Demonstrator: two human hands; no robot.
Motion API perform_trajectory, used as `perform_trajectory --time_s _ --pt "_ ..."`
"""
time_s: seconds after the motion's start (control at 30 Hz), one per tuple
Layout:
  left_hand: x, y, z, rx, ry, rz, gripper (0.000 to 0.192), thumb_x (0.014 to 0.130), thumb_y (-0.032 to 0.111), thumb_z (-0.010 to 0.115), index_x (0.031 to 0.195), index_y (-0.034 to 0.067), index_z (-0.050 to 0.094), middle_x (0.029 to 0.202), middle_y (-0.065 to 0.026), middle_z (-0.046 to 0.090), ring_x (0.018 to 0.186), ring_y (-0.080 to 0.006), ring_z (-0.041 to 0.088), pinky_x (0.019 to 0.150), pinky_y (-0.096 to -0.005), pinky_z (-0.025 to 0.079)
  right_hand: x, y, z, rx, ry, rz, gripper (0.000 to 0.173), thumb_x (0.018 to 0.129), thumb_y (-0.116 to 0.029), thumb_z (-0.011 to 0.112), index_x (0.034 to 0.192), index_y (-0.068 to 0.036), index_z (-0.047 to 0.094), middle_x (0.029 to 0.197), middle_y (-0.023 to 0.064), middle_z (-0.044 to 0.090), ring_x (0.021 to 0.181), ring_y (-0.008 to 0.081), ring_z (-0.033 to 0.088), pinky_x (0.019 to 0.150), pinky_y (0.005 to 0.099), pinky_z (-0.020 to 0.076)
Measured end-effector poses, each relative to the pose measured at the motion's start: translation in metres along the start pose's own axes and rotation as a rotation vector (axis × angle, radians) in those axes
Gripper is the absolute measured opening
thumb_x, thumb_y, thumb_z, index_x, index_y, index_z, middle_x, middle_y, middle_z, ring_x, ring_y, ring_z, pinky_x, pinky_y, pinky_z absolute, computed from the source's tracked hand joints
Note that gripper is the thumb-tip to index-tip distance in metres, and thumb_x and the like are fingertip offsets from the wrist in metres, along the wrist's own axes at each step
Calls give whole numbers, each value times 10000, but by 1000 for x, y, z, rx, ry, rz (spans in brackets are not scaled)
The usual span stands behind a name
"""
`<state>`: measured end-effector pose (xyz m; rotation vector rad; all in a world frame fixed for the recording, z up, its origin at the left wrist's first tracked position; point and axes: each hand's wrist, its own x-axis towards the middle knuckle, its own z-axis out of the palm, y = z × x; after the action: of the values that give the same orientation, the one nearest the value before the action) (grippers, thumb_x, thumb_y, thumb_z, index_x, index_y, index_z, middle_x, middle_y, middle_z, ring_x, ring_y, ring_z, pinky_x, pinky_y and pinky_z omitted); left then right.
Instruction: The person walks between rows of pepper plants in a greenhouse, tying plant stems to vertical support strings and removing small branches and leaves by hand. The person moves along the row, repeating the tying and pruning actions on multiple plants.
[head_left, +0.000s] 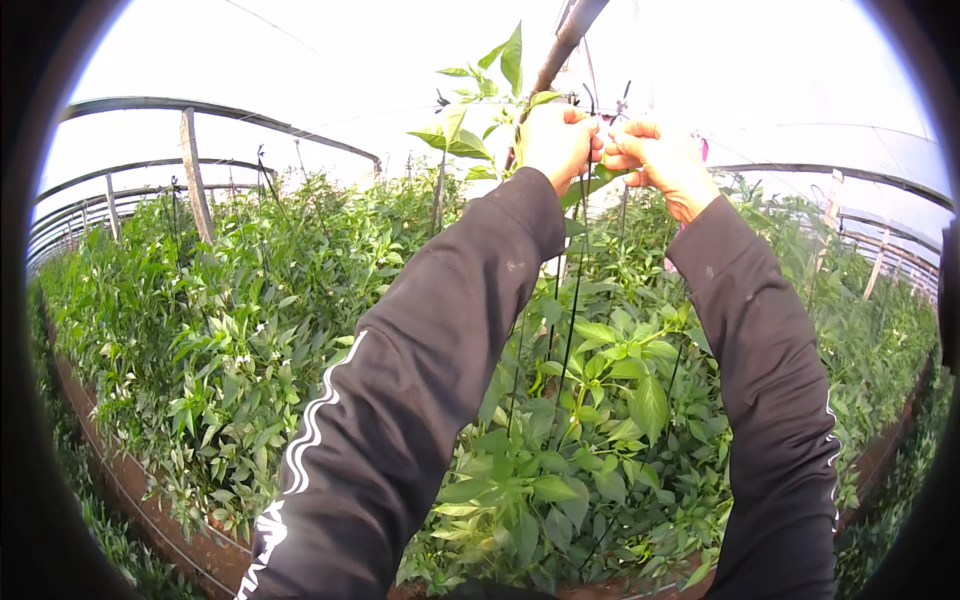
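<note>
Both my hands are raised in front of me, close together beside a brown pole (562, 49) and an overhead wire. With bent fingers, my left hand (555, 142) grips a black twine (574, 315) that runs down into the pepper plants (592, 442). My right hand (664, 161) is just to the right, thumb and fingertips drawn together near the twine. Bright light hides whether a strand lies between them. A leafy pepper shoot (480, 127) rises left of my left hand. Loose black twine ends (622, 105) stick up behind my fingers.
Dense pepper rows (247, 337) with small white flowers fill both sides. Wooden posts (196, 176) carry horizontal rails (225, 109) under a bright cover. More black twines (439, 195) hang among the plants. Brown soil (150, 487) shows at lower left.
</note>
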<state>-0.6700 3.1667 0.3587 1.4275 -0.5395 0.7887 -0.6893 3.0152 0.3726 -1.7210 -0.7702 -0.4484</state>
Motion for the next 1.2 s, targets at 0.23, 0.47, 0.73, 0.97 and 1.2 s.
perform_trajectory --time_s 0.23,0.47,0.73,0.97,1.2 --pt "-10 2 -23 27 -132 -138 155 959 219 510 984 68 537 823 -31 631 693 -106 619 601 -241 496 35 0 -7 -9 -88 -104 361 893 -281 633 1136 -34 528 959 84 648 870 138 653 651 238 506" --pt "-17 7 -40 23 -109 -114 149 954 162 504 1028 38 539 827 -37 631 721 -100 623 615 -231 494 27 6 18 -129 -212 -5 128 892 -192 606 938 -73 618 842 -7 655 674 35 604 468 150 372" --pt "-17 5 -32 76 -133 -108 147 939 218 538 995 83 551 872 -30 660 799 -119 639 669 -281 478 35 12 11 -68 -139 39 118 879 -167 581 893 -55 615 760 -21 624 579 -10 457 408 149 278" --pt "-9 1 -27 81 -118 -103 116 928 212 556 932 98 578 834 -6 658 765 -96 619 658 -273 436 33 14 9 49 -296 125 129 890 -150 575 950 -43 614 823 0 649 600 2 490 415 142 289" --pt "-13 4 -30 -7 -128 -128 85 905 184 587 924 104 610 837 -3 660 755 -86 614 675 -284 452 2 17 16 115 -233 61 163 871 -195 660 985 -82 632 853 -21 641 643 7 536 440 120 311"
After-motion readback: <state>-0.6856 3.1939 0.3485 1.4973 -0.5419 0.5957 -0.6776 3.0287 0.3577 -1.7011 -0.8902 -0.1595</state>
